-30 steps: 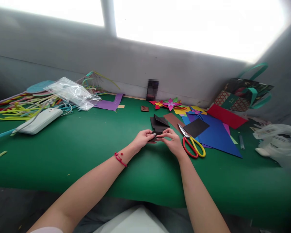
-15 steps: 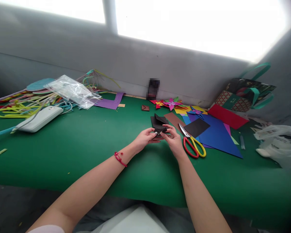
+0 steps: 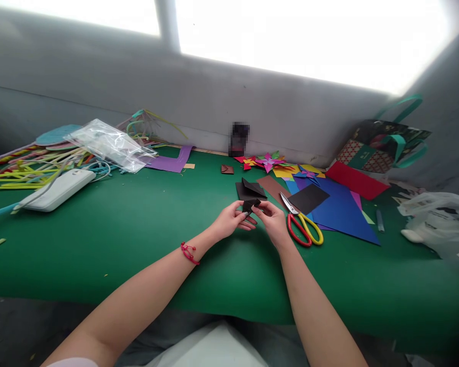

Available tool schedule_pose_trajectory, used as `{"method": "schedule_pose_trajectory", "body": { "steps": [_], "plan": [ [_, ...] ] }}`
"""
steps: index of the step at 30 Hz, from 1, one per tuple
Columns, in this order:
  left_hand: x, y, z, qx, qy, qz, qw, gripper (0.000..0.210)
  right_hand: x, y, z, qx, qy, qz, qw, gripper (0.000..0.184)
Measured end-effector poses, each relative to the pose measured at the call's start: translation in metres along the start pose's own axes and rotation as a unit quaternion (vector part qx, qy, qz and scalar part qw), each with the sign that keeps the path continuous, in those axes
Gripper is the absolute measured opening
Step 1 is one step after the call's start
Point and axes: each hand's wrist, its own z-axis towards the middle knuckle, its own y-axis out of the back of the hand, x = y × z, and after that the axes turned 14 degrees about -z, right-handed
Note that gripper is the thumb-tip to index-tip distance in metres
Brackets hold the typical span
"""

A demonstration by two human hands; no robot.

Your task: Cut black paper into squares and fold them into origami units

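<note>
We hold a small folded black paper (image 3: 248,205) between both hands, above the near-middle of the green table (image 3: 145,224). Our left hand (image 3: 229,220) pinches its left side, the other fingers spread below; our right hand (image 3: 273,220) grips its right side with thumb and fingers. Just beyond lies a larger black folded sheet (image 3: 248,191), and the scissors (image 3: 294,210) rest open-bladed or closed, we cannot tell, to our right.

1. You've got 2 blown-out white panes (image 3: 309,41) up top, pouring light toward you!
2. Glare streaks that clear plastic packet (image 3: 107,145); your green table (image 3: 214,275) catches a soft sheen.
3. Below it, the floor (image 3: 15,326) drops into dimness.
4. Far right, you're getting blur and darkening; 1 pixelated patch (image 3: 239,138) sits near mid-frame.
</note>
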Motion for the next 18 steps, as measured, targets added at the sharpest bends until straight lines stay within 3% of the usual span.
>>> {"method": "schedule_pose_trajectory", "body": {
  "steps": [10,18],
  "plan": [
    [0.0093,0.0018,0.0043,-0.035,-0.022,0.007,0.999,0.036,-0.0076,-0.0009,0.0029,-0.027,-0.019,0.017,0.999,0.018],
    [0.0076,-0.0003,0.0032,-0.004,-0.005,0.027,1.000,0.037,-0.0045,-0.0031,0.0011,-0.029,-0.026,0.039,0.999,0.017]
  ]
}}
